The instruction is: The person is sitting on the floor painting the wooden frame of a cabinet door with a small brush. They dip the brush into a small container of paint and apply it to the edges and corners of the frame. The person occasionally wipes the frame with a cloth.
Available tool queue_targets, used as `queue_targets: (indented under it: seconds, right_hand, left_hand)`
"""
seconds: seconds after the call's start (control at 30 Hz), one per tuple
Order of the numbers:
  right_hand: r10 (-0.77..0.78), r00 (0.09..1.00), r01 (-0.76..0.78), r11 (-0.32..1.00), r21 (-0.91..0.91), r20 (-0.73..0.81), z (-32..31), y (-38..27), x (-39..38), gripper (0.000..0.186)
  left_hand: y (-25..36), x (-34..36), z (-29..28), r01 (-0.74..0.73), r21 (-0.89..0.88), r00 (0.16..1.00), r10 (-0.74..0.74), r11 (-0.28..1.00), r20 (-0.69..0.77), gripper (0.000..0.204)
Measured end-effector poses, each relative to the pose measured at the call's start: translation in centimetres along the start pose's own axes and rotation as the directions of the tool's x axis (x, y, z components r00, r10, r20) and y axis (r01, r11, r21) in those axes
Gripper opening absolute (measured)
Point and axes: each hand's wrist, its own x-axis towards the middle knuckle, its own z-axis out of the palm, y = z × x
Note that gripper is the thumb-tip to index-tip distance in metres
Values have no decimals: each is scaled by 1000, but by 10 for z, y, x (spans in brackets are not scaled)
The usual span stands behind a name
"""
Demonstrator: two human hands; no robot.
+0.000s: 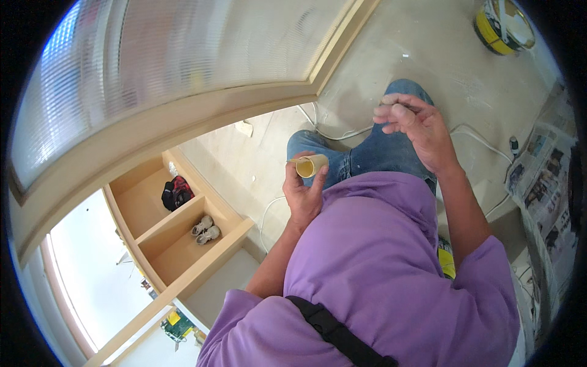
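Note:
My left hand (302, 196) is closed around a small pale cylindrical cup (318, 164) with a yellowish inside, held upright above my lap; a thin stick (293, 160) lies across its rim. My right hand (422, 131) is raised to the right, higher in the picture and apart from the cup, over my jeans (382, 156). Its fingers are curled together with the thumb; whatever they hold, if anything, I cannot make out.
A wood-framed ribbed-glass panel (315, 79) spans the upper left. Below it, wooden cubbies (137, 202) hold a dark red-and-black item (177, 194) and shoes (206, 232). A yellow bucket (492, 33), pale cables (468, 131) and newspaper (538, 183) lie around me.

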Motion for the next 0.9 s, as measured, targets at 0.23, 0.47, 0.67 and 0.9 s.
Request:
queue_targets:
  seconds: [0.23,0.47,0.67,0.9]
  right_hand:
    - [124,987,-127,992,-20,-100,-50,15,11,33]
    - [31,982,-19,998,67,-188,-66,8,22,21]
    - [4,994,6,996,87,-113,-57,5,21,22]
    - [9,995,0,997,83,-101,-54,7,24,21]
  left_hand:
    - [12,22,24,-7,105,997,-2,994,78,43]
    - [8,38,37,-15,147,991,-5,989,136,49]
    - [11,43,42,-27,192,985,-7,981,173,51]
    - [6,45,38,-32,219,977,-15,975,213,50]
